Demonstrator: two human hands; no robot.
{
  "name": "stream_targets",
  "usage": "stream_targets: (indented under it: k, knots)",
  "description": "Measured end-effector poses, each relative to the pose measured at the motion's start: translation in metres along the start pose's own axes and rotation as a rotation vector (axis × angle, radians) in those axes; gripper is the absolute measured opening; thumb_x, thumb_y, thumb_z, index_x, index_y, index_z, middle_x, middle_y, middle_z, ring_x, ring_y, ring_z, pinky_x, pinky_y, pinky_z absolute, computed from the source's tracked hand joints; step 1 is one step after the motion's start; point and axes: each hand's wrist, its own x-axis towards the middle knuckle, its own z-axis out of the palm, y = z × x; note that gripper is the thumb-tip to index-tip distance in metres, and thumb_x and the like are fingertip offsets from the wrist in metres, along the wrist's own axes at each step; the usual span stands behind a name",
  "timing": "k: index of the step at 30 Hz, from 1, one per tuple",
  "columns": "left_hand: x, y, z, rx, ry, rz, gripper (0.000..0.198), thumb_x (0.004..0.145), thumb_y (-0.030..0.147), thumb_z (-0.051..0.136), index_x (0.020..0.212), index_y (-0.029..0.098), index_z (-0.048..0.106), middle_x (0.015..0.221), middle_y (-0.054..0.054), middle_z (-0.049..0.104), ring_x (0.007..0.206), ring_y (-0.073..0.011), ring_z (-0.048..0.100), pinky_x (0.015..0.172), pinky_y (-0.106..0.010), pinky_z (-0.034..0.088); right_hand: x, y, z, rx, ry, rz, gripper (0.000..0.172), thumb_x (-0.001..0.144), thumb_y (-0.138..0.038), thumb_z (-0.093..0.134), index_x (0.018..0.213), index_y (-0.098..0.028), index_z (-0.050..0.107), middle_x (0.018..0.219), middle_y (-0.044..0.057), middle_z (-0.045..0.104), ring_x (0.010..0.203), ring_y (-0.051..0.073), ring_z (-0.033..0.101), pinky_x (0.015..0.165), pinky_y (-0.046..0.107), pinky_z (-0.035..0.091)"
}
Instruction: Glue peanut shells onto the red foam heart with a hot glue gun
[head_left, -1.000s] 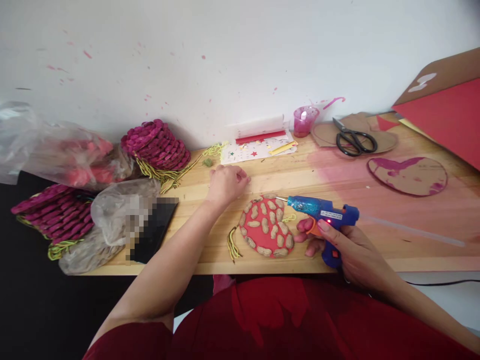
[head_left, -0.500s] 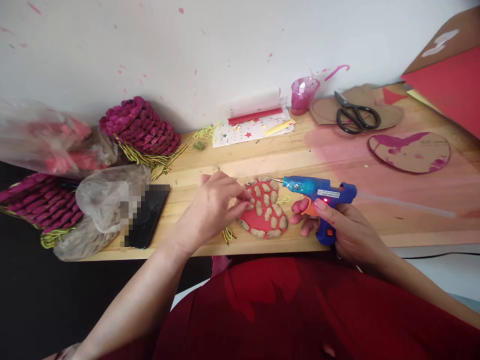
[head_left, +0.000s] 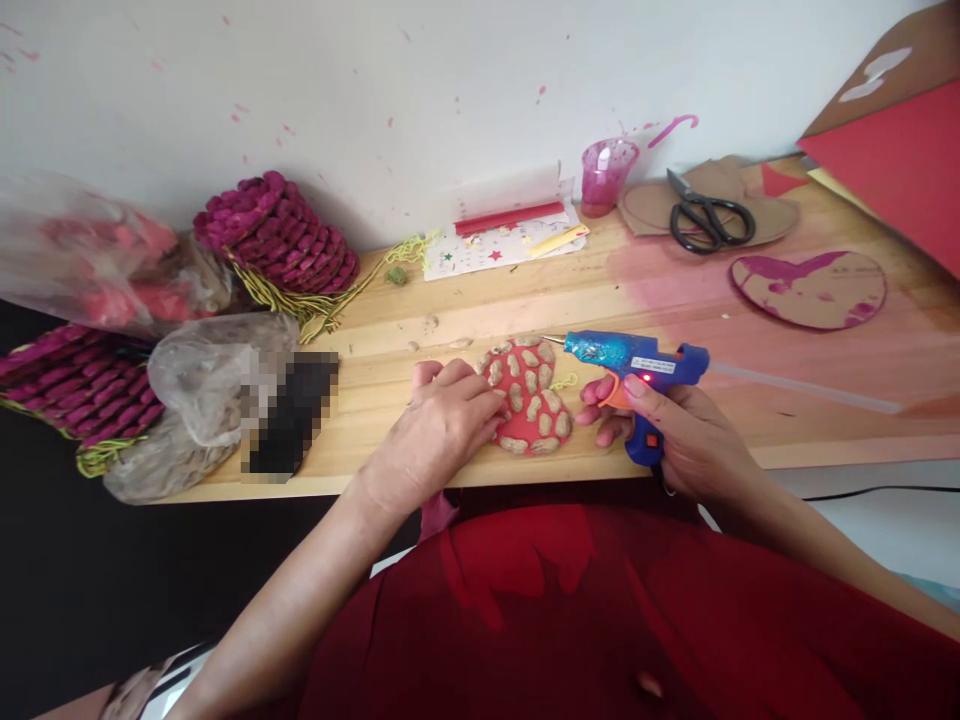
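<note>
A red heart-shaped piece [head_left: 517, 428] lies on the table, with several peanuts in their shells [head_left: 533, 408] along its edge and across its face. My left hand [head_left: 454, 415] rests at its left edge, fingers curled together and touching it. Whatever is under those fingertips is hidden. In my right hand [head_left: 694, 435] is a blue hot glue gun [head_left: 611, 358], its red light lit. The fingers wrap its handle near the orange trigger. Its metal nozzle points left, close to the heart's upper right edge, and a clear glue stick [head_left: 810, 388] sticks out behind.
Black-handled scissors [head_left: 709, 222] lie on cut cardboard near a pink-stained cup [head_left: 606, 175]. A cardboard heart [head_left: 810, 290] is at right. Magenta woven pieces [head_left: 277, 235], plastic bags [head_left: 217, 380] and a dark phone [head_left: 292, 415] sit left. Decorated paper [head_left: 502, 245] lies by the wall.
My left hand has come down from above the heart to its left edge, and the fingers have curled inward. The glue gun stays in my right hand, nearly still.
</note>
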Motion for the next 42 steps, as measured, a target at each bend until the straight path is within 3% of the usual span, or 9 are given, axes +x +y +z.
stream_targets:
  k: [7,13,28,35,42]
  knots:
    - [-0.015,-0.010,-0.005,0.017,0.175,-0.074,0.014,0.099,0.029,0.061,0.091,0.021,0.070,0.084,-0.001,0.071,0.086,-0.0208,0.057,0.082,-0.041,0.032,-0.001,0.001,0.000,-0.001,-0.005,-0.002,0.028,0.084,-0.049,0.076,0.083,-0.021,0.077,0.100,0.007,0.074,0.077,0.017,0.073,0.058,0.021,0.057]
    - [-0.021,-0.006,0.004,-0.037,0.184,-0.123,0.011,0.097,0.018,0.062,0.098,0.022,0.071,0.092,-0.001,0.073,0.090,-0.0202,0.059,0.082,-0.039,0.034,0.000,0.000,0.001,-0.009,-0.006,-0.002,0.028,0.083,-0.049,0.077,0.083,-0.021,0.077,0.099,0.008,0.074,0.077,0.017,0.073,0.057,0.021,0.056]
    - [-0.010,0.001,0.016,-0.034,0.169,-0.145,0.009,0.095,0.023,0.066,0.087,0.023,0.071,0.085,-0.001,0.071,0.086,-0.0212,0.057,0.082,-0.040,0.033,0.001,0.003,0.000,-0.013,-0.007,-0.028,0.025,0.084,-0.047,0.076,0.082,-0.022,0.078,0.097,0.006,0.074,0.077,0.018,0.074,0.056,0.022,0.057]
    - [-0.010,0.001,0.013,-0.021,0.183,-0.156,0.009,0.095,0.025,0.066,0.089,0.023,0.072,0.084,-0.001,0.070,0.086,-0.0207,0.058,0.081,-0.039,0.033,0.001,0.003,-0.002,-0.012,-0.008,-0.018,0.023,0.084,-0.047,0.076,0.082,-0.024,0.079,0.098,0.006,0.074,0.077,0.018,0.073,0.057,0.023,0.058]
    - [-0.021,-0.008,0.002,0.009,0.253,-0.215,0.021,0.097,0.031,0.063,0.081,0.022,0.072,0.079,-0.001,0.072,0.080,-0.0193,0.060,0.078,-0.040,0.032,-0.001,0.001,0.000,-0.019,0.001,-0.007,0.024,0.084,-0.047,0.077,0.082,-0.023,0.078,0.097,0.006,0.075,0.078,0.019,0.074,0.058,0.023,0.058]
